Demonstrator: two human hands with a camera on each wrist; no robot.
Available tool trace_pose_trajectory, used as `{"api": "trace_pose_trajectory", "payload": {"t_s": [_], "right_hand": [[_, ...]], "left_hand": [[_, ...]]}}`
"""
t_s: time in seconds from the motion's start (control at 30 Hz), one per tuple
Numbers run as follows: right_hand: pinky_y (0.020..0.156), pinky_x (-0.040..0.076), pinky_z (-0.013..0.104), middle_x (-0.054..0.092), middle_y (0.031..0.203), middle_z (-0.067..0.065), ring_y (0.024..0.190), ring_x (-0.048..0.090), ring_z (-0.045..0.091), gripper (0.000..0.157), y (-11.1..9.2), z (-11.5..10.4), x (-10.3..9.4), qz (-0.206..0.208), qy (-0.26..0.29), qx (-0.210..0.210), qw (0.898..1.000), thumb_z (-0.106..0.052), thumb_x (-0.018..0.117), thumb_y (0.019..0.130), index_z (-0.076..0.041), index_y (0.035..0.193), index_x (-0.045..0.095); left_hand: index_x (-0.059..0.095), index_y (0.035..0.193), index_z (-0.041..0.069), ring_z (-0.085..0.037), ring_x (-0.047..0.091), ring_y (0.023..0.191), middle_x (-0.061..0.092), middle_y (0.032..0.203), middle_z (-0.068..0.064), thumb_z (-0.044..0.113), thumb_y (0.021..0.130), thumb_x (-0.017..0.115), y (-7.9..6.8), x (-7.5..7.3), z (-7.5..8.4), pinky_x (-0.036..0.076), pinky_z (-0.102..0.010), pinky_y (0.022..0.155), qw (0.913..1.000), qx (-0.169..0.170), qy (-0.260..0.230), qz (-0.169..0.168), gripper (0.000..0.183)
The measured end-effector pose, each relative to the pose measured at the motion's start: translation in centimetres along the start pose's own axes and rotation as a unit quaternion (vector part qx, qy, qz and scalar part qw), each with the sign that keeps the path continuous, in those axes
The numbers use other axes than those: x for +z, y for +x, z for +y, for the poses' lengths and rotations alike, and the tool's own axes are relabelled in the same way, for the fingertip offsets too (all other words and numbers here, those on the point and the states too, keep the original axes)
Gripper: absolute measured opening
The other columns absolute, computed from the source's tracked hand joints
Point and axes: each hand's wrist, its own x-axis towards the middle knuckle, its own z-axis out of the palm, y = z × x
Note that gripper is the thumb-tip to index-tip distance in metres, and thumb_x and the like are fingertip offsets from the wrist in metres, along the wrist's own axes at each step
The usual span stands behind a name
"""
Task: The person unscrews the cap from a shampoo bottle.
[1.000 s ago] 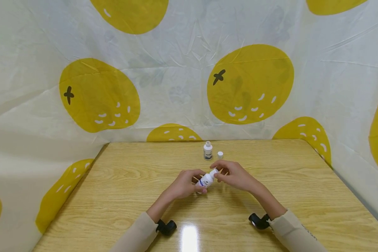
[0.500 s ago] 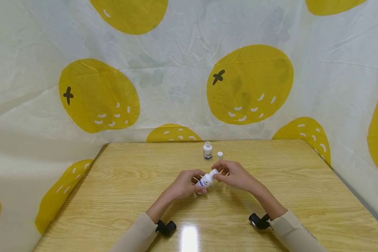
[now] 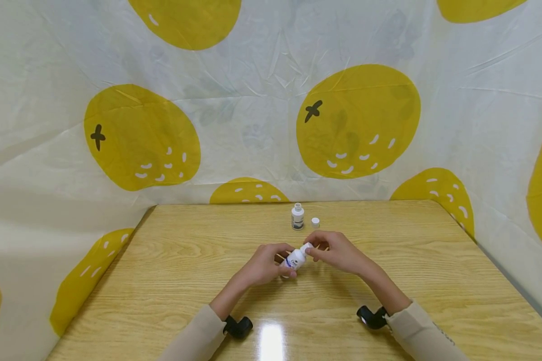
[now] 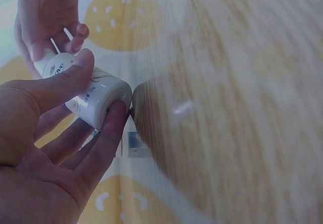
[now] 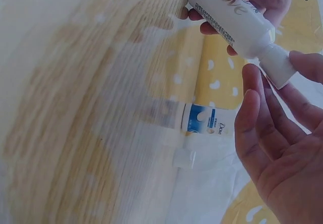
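A small white Dove bottle (image 3: 294,260) is tilted up to the right just over the table, its base low and near the wood. My left hand (image 3: 264,265) grips its body, thumb on the near side and a finger against the base in the left wrist view. With thumb and fingers, my right hand (image 3: 336,252) pinches the white cap (image 5: 277,66) on the bottle's neck. From these frames I cannot tell how tightly the cap sits.
Behind the hands a second white bottle (image 3: 297,218) stands upright with its neck uncovered. A loose white cap (image 3: 315,222) lies just right of it. The wooden table (image 3: 185,240) meets a fruit-patterned cloth (image 3: 253,125) at the back and sides.
Both hands stay in nearly the same place. The right fingers shift slightly around the cap, while the bottle keeps its tilt.
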Motion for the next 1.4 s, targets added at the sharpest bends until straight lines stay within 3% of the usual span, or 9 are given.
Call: {"api": "trace_pose_trajectory", "payload": {"t_s": [0.17,0.4,0.8,1.13,1.4], "right_hand": [[0.064,0.051,0.024,0.073,0.096,0.006,0.078,0.067,0.027,0.018,0.01,-0.17,-0.03,-0.008,0.005,-0.018,1.000,-0.017,0.070,0.098,-0.008,0.114,0.071],[0.064,0.053,0.025,0.073,0.097,0.009,0.080,0.070,0.030,0.030,-0.01,-0.32,0.09,-0.011,0.012,-0.017,1.000,-0.016,0.072,0.097,0.001,0.121,0.067],[0.064,0.051,0.026,0.073,0.094,0.015,0.079,0.069,0.030,0.020,0.05,-0.07,0.08,0.002,0.003,0.007,1.000,-0.028,0.068,0.101,-0.009,0.109,0.072],[0.062,0.051,0.025,0.072,0.095,0.011,0.080,0.067,0.036,0.020,-0.10,-0.21,0.04,-0.020,0.010,-0.003,1.000,-0.018,0.069,0.100,-0.007,0.117,0.069],[0.063,0.052,0.025,0.073,0.097,0.012,0.081,0.069,0.036,0.031,-0.08,-0.25,0.13,-0.018,0.023,-0.005,1.000,-0.018,0.070,0.099,0.000,0.123,0.065]], "left_hand": [[0.072,0.126,0.016,-0.016,0.072,0.096,0.076,0.112,-0.005,0.019,0.083,0.088,-0.06,-0.07,0.07,0.058,-0.026,0.076,1.0000,0.001,-0.002,-0.001,0.045],[0.072,0.126,0.016,-0.016,0.072,0.095,0.076,0.112,-0.005,0.019,0.084,0.087,-0.13,-0.11,0.18,0.058,-0.025,0.074,1.0000,0.000,-0.003,-0.001,0.045],[0.072,0.124,0.015,-0.018,0.072,0.095,0.076,0.110,-0.006,0.019,0.083,0.088,-0.04,-0.10,0.10,0.058,-0.028,0.077,1.0000,0.007,-0.003,0.002,0.043],[0.072,0.125,0.016,-0.016,0.072,0.096,0.075,0.113,-0.004,0.019,0.084,0.087,-0.02,-0.05,0.07,0.058,-0.027,0.079,1.0000,0.000,0.001,-0.003,0.044],[0.072,0.125,0.015,-0.018,0.072,0.096,0.076,0.112,-0.005,0.019,0.084,0.087,0.05,-0.06,0.02,0.058,-0.028,0.077,1.0000,0.000,0.001,-0.003,0.044]]}}
